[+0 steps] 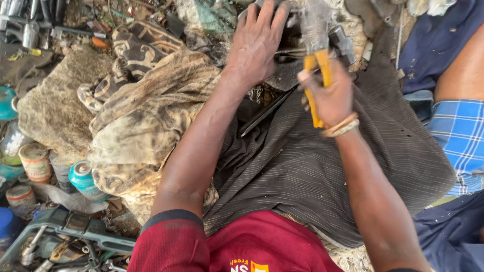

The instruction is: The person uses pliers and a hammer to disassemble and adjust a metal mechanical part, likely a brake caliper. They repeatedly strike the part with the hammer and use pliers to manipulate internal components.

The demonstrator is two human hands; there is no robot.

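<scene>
A person in a red shirt is sitting with dark striped trousers across the lap, seen from above; both bare arms are reaching toward the far side of the scene.

The right hand is gripping a pair of yellow-handled pliers; its fingers are curling tightly around both handles, closing them together; a band of pale bracelets is circling that wrist; the metal head of the pliers is pointing far, into a blurred grey part whose shape cannot be told.

The left hand is lying flat, palm down, just left of the pliers; its fingers are spreading out and pressing on the dark metal work piece beneath; whether they are grasping anything cannot be told; a thin dark flat strip is slanting across the lap below the two hands.

To the left, a dirty patterned cloth is lying crumpled beside the left forearm; further left, a grimy grey rag is spreading over the ground; near the left edge, several small round tins and a teal can are standing close together; at the near left corner, a grey-green tool tray is holding metal oddments; at the far left, metal sockets are lying in a heap.

At the right edge, another person's bare arm and blue checked cloth are showing.
</scene>
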